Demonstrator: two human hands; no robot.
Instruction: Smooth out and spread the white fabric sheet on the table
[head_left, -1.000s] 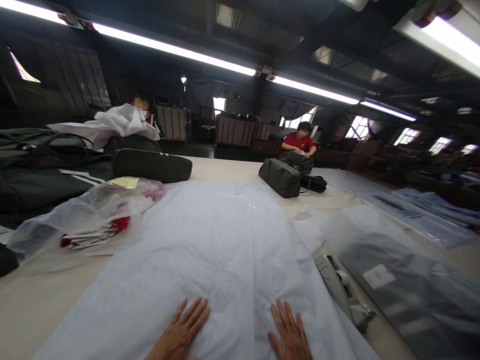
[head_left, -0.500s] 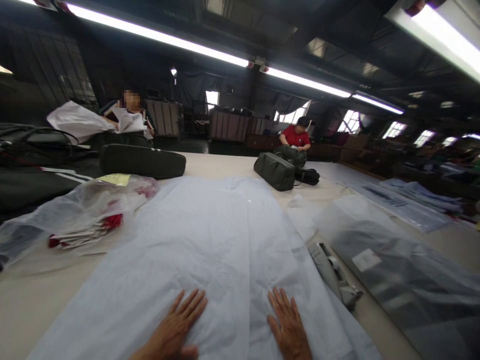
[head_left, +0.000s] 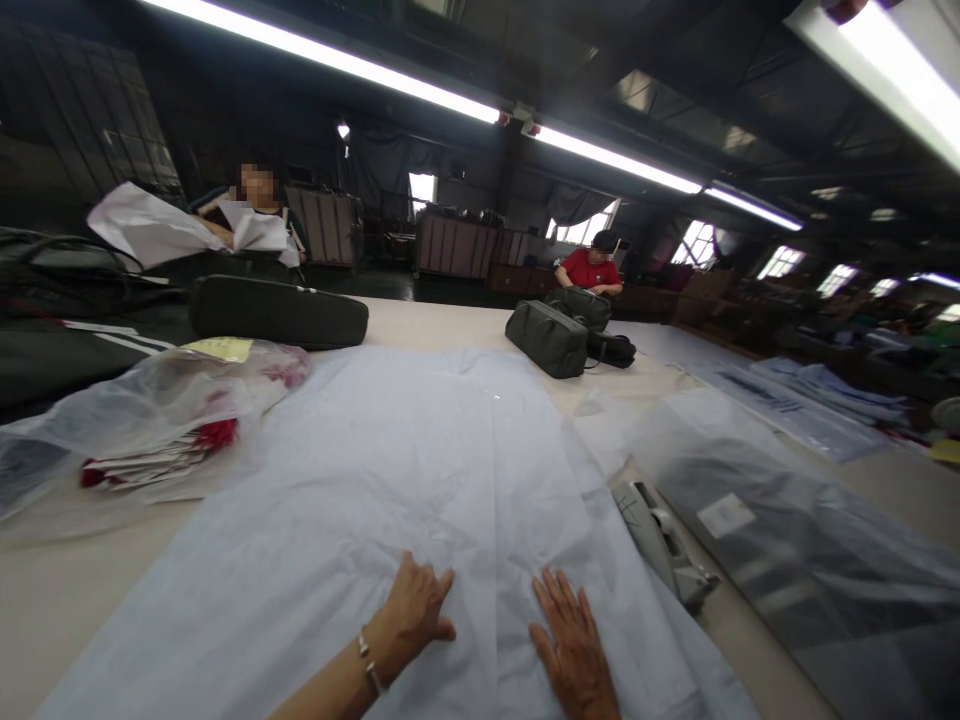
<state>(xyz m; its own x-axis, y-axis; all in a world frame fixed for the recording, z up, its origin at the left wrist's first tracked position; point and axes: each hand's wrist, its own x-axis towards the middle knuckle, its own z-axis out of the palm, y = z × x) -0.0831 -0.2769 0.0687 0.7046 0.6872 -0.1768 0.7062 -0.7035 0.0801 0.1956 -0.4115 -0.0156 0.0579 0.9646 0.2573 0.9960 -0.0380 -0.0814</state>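
A long pale tabletop [head_left: 82, 590] carries the work. At the near left lies a clear plastic bag [head_left: 142, 420] holding flat items with red edges, a yellow slip showing at its top. Beyond it lies a dark, elongated zipped case [head_left: 277, 312], with black bags and straps [head_left: 67, 300] stacked at the far left. A dark green duffel bag [head_left: 547, 338] sits mid-table to the right, a second dark bag just behind it. At the right lie a tape dispenser [head_left: 660, 540], just beside the sheet's edge, and a large clear poly bag [head_left: 810, 560] with a white label over dark contents. Two other people are at the far side: one in a red shirt [head_left: 592, 268] behind the duffel, one at far left handling white paper [head_left: 150, 228].

A large sheet of white tissue paper [head_left: 420, 470] is spread flat in the centre of the tabletop, thin, matte and faintly creased, with a lengthwise fold line right of centre.

The left hand [head_left: 416, 610], a bracelet at its wrist, rests on the sheet's near end with fingers curled in, knuckles raised; whether it pinches the paper cannot be told. The right hand [head_left: 574, 650] lies flat, palm down, fingers extended and slightly spread, pressing on the sheet just right of the fold.
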